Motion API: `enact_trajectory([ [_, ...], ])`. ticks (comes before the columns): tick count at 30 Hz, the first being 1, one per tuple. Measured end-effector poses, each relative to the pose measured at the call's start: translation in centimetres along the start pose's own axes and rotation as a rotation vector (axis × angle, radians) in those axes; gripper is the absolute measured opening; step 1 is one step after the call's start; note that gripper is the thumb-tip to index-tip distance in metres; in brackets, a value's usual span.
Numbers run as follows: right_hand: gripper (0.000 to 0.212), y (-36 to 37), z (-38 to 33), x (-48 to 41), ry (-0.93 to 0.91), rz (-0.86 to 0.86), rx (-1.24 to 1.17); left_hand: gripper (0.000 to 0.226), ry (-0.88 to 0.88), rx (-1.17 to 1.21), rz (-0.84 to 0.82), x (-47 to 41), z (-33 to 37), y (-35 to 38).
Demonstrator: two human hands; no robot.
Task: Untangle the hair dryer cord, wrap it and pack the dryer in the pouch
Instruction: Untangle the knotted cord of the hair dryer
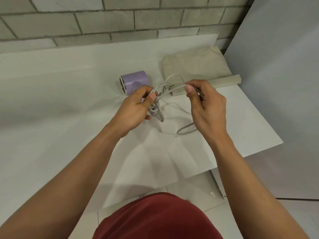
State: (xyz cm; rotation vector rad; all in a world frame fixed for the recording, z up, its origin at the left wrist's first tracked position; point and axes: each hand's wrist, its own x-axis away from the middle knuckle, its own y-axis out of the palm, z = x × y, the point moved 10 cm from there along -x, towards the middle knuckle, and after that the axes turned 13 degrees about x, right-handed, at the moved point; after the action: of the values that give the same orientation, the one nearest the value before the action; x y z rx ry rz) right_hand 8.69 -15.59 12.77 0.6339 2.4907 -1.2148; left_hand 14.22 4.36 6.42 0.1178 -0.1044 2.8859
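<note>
A lilac hair dryer lies on the white table, its barrel pointing left. Its pale grey cord is bunched in loops around the handle. My left hand grips the handle together with the cord bundle, thumb pressed on the loops. My right hand pinches a strand of the cord between thumb and fingers, held to the right of the bundle. One loop of cord hangs down below my right hand. A cream cloth pouch lies flat behind my hands at the right.
A grey brick wall runs along the back of the table. A pale bar-shaped piece lies across the front of the pouch. The table's right edge is close to my right hand, with a white panel beyond it.
</note>
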Motion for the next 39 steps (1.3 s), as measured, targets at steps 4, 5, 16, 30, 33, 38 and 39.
enact_trajectory([
  [4, 0.015, 0.8, 1.2, 0.4, 0.07, -0.11, 0.093, 0.017, 0.01, -0.028, 0.029, 0.4, -0.1, -0.2],
  [5, 0.015, 1.3, 1.3, 0.4, 0.064, -0.176, 0.179, 0.017, 0.011, -0.018, 0.047, 0.4, -0.2, -0.4],
  [16, 0.032, 7.2, -4.2, 3.0, -0.26, -0.504, 0.549, 0.017, 0.112, -0.204, -0.048, 1.7, 0.7, 0.1],
  [30, 0.025, 4.1, -0.6, 0.9, -0.096, -0.605, 0.383, 0.027, 0.152, -0.041, 0.177, 2.6, -1.5, -2.3],
  [33, 0.014, 1.3, 0.3, -0.1, -0.076, -0.565, 0.117, 0.026, 0.04, 0.035, 0.163, 2.5, -2.2, -3.2],
  [38, 0.02, -4.6, 7.0, -3.3, 0.261, -0.078, -0.229, 0.021, -0.007, 0.156, 0.137, 3.0, -2.2, -3.1],
  [39, 0.022, -4.9, 9.1, -3.4, 0.344, -0.054, -0.233, 0.021, -0.007, 0.162, 0.127, 3.1, -2.2, -2.9],
])
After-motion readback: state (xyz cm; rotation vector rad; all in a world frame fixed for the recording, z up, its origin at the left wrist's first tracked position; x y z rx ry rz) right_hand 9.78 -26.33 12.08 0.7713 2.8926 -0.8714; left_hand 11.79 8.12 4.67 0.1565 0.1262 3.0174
